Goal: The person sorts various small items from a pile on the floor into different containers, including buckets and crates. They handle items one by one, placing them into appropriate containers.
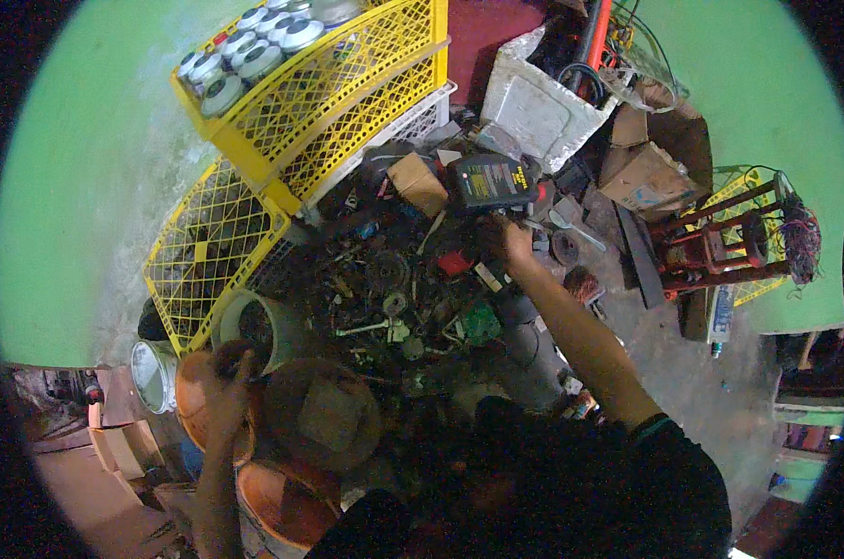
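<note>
My right hand reaches into a heap of mixed scrap parts, just below a black plastic oil bottle that lies on its side with a red cap. Its fingertips sink into shadow, so whether they grip anything is unclear. Close by lie a small red piece and an opened cardboard box. Over at the left, my left hand hangs above an orange bucket, beside a pale round bucket lying on its side. Its fingers are curled near something dark, too dim to make out.
Stacked yellow plastic crates hold several metal cans. A yellow lattice crate leans below them. At the right are a white foam box, a cardboard box and a red wooden stool. Another orange bucket stands nearest me.
</note>
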Available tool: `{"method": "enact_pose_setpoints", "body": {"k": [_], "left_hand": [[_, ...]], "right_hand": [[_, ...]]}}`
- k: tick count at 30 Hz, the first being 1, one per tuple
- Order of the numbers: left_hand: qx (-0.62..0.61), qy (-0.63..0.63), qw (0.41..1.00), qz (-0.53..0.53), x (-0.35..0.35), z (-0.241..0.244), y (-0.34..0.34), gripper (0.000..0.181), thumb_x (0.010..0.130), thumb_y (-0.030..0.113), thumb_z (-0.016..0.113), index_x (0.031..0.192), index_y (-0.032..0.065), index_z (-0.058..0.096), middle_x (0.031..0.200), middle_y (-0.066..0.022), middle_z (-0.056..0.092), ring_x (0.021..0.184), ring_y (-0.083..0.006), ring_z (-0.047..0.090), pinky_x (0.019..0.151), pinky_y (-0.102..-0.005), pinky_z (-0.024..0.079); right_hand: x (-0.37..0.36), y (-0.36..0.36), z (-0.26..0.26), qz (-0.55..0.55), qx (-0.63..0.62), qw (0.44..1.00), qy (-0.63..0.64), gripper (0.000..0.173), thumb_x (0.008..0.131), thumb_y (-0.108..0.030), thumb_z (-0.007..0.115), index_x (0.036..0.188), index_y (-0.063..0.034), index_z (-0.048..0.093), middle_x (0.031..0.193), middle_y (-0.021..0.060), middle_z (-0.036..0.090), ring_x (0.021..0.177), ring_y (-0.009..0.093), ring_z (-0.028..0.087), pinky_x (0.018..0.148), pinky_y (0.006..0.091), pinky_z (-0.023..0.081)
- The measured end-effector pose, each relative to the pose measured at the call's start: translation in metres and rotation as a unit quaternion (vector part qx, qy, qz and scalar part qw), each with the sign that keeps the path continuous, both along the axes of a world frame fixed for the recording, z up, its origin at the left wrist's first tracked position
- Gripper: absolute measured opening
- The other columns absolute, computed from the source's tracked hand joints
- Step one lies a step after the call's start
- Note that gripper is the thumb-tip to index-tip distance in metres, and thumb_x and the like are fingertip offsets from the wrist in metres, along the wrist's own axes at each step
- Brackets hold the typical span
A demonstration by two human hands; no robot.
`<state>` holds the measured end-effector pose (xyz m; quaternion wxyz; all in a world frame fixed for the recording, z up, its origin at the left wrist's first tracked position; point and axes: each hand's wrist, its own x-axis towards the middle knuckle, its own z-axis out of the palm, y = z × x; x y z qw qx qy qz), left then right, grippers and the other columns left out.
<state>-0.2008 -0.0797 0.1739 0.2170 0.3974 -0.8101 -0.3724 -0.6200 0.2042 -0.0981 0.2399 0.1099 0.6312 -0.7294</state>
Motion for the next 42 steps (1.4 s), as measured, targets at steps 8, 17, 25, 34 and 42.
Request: {"method": "enact_pose_setpoints", "body": {"k": [8,17,25,34,42], "left_hand": [[-0.167,-0.06,0.924,-0.338,-0.245,0.009,0.022,0.027,0.082,0.016,0.062,0.105,0.0005,0.063,0.093,-0.0182,0.067,0.086,-0.0303,0.065,0.079,-0.0363,0.05],[-0.241,-0.17,0.853,-0.431,-0.366,-0.093,-0.039,0.041,0.073,0.012,0.067,0.111,0.0028,0.053,0.108,-0.0194,0.058,0.101,-0.036,0.057,0.085,-0.0454,0.049],[-0.356,-0.368,0.753,-0.413,-0.393,-0.086,-0.013,0.058,0.066,0.009,0.072,0.119,-0.0002,0.05,0.109,-0.0183,0.059,0.105,-0.0368,0.056,0.086,-0.0434,0.051],[-0.378,-0.308,0.811,-0.322,-0.301,-0.027,0.009,0.068,0.064,0.009,0.07,0.123,-0.0093,0.043,0.113,-0.0246,0.052,0.109,-0.0379,0.052,0.078,-0.0421,0.054],[-0.154,-0.296,0.927,-0.171,-0.156,0.078,0.037,0.089,0.07,0.037,0.074,0.134,-0.0071,0.031,0.12,-0.0281,0.045,0.11,-0.0434,0.047,0.088,-0.0475,0.046]], "right_hand": [[-0.019,-0.018,0.058,-0.042,-0.208,0.968,-0.131,0.058,0.088,-0.04,0.054,0.131,-0.0037,0.04,0.125,0.0179,0.048,0.106,0.033,0.054,0.086,0.0456,0.049],[0.004,-0.023,0.126,-0.117,-0.178,0.961,-0.177,0.064,0.081,-0.036,0.067,0.129,-0.0025,0.042,0.124,0.0138,0.05,0.102,0.031,0.056,0.088,0.0473,0.046],[0.053,-0.003,0.201,-0.169,-0.14,0.975,-0.018,0.072,0.073,-0.026,0.076,0.129,-0.0016,0.038,0.114,0.0088,0.052,0.101,0.024,0.053,0.087,0.0386,0.045],[-0.007,-0.07,0.346,-0.068,-0.048,0.904,0.42,0.066,0.069,-0.012,0.081,0.122,-0.0003,0.043,0.117,0.0117,0.054,0.106,0.021,0.053,0.093,0.0347,0.042],[-0.117,-0.217,0.44,0.0,0.056,0.789,0.612,0.069,0.062,-0.018,0.083,0.118,-0.0009,0.046,0.108,0.0181,0.06,0.095,0.029,0.062,0.081,0.0384,0.049]]}}
